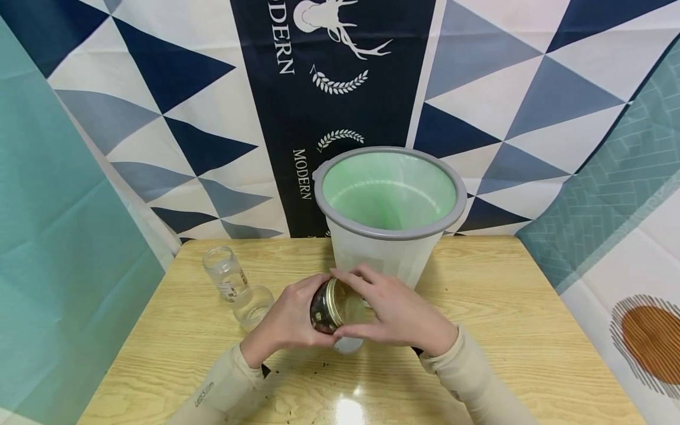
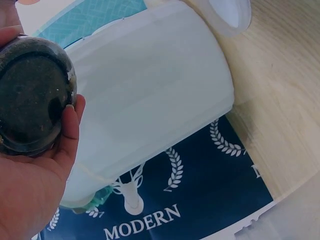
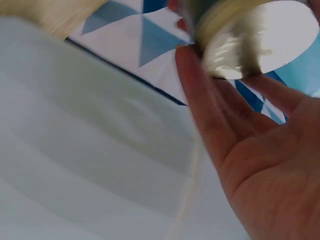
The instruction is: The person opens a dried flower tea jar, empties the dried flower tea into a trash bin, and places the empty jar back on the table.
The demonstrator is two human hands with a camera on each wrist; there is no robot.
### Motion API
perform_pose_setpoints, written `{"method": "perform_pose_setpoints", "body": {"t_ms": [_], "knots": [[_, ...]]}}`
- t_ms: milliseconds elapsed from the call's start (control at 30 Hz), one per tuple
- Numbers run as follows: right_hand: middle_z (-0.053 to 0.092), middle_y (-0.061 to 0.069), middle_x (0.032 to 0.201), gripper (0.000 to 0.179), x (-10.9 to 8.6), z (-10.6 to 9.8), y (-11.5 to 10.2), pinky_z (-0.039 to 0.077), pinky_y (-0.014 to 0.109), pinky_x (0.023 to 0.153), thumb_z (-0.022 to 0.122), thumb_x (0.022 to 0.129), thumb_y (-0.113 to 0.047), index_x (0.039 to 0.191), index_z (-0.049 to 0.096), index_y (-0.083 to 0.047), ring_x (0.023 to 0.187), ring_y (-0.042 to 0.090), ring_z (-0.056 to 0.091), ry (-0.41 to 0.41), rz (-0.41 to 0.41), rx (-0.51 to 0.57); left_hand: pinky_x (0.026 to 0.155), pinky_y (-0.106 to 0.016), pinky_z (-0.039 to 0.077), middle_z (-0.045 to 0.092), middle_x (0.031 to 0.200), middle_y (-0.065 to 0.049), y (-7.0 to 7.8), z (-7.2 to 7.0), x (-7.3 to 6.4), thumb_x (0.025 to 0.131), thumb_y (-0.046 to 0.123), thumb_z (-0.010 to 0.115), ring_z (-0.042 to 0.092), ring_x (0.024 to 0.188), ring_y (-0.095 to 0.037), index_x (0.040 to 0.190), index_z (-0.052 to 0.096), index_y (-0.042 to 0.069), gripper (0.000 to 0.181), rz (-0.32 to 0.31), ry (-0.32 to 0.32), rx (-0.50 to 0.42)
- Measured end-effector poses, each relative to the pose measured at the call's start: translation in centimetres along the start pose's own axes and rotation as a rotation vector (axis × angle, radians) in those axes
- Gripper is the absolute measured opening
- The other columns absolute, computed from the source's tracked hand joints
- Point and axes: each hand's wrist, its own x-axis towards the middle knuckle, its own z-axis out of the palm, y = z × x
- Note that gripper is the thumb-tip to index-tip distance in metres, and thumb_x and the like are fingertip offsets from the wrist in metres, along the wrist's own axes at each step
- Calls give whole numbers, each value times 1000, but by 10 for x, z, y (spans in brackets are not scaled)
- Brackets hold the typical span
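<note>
Above the table, in front of the bin, my left hand (image 1: 294, 313) grips a glass jar (image 1: 321, 308) with dark contents. The jar is tipped sideways, its gold lid (image 1: 345, 302) facing right. In the left wrist view the jar's round dark base (image 2: 32, 95) shows, with fingers curled round its side. My right hand (image 1: 390, 310) holds the lid by its edge, thumb below and fingers above. The right wrist view shows the lid's shiny gold face (image 3: 280, 37), partly blurred, between thumb and fingers.
A white bin (image 1: 382, 251) with a grey rim and green inside stands behind my hands. Two clear glass jars, one with printing (image 1: 225, 274) and one plain (image 1: 254, 307), stand at left. A whitish round container (image 1: 349, 345) shows below my hands. Dark crumbs (image 1: 319, 370) dot the wooden table (image 1: 504, 330).
</note>
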Motion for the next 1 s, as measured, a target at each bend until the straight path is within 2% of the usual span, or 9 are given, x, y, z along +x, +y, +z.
{"method": "perform_pose_setpoints", "body": {"t_ms": [100, 200, 267, 400, 500, 700, 1000], "knots": [[57, 0, 137, 92, -2, -3, 2, 59, 35, 88, 86, 81, -49, 158, 43, -21, 104, 14, 65, -7, -47, 33, 90, -31, 61, 69, 120, -4, 0, 1, 0, 58, 34, 96, 70, 104, -17, 138, 56, 6, 94, 10, -6, 0], [54, 0, 142, 96, -3, -2, 3, 58, 36, 93, 86, 80, -51, 160, 40, -24, 113, 15, 64, 12, -64, 30, 91, -33, 61, 69, 122, -4, 1, 1, 0, 58, 34, 96, 70, 106, -18, 139, 55, 6, 95, 6, -6, -4], [55, 0, 141, 97, -3, -1, 3, 58, 34, 92, 82, 81, -59, 160, 39, -23, 111, 13, 64, 33, -49, 7, 92, -34, 61, 70, 123, -6, 1, 1, 1, 57, 33, 96, 70, 106, -19, 139, 56, 4, 96, 1, -2, -5], [58, -3, 130, 94, -2, 3, 2, 58, 30, 80, 74, 83, -68, 157, 45, -18, 93, 9, 62, 44, -18, -25, 91, -34, 61, 70, 123, -7, 2, 1, 2, 58, 32, 95, 70, 106, -19, 138, 56, 4, 94, 1, 0, -12], [58, -2, 130, 90, -2, 1, 2, 59, 32, 83, 80, 82, -60, 155, 47, -18, 96, 12, 63, 24, -37, -7, 91, -32, 61, 70, 121, -4, 1, 2, 1, 59, 33, 95, 70, 105, -17, 138, 56, 6, 92, 8, -5, -19], [54, 4, 142, 91, -3, -5, 5, 59, 39, 97, 94, 74, -34, 152, 50, -20, 117, 21, 64, 36, -135, 35, 86, -29, 61, 69, 117, 1, 0, 2, 0, 59, 32, 96, 69, 100, -12, 134, 58, 11, 87, -12, -6, -45], [54, 5, 139, 87, -13, -11, 12, 59, 37, 97, 97, 70, -31, 142, 52, -9, 118, 20, 63, 136, -122, 39, 87, -31, 61, 70, 117, 2, -1, 1, 2, 59, 33, 95, 69, 102, -11, 133, 59, 15, 85, -35, 4, -59]]}}
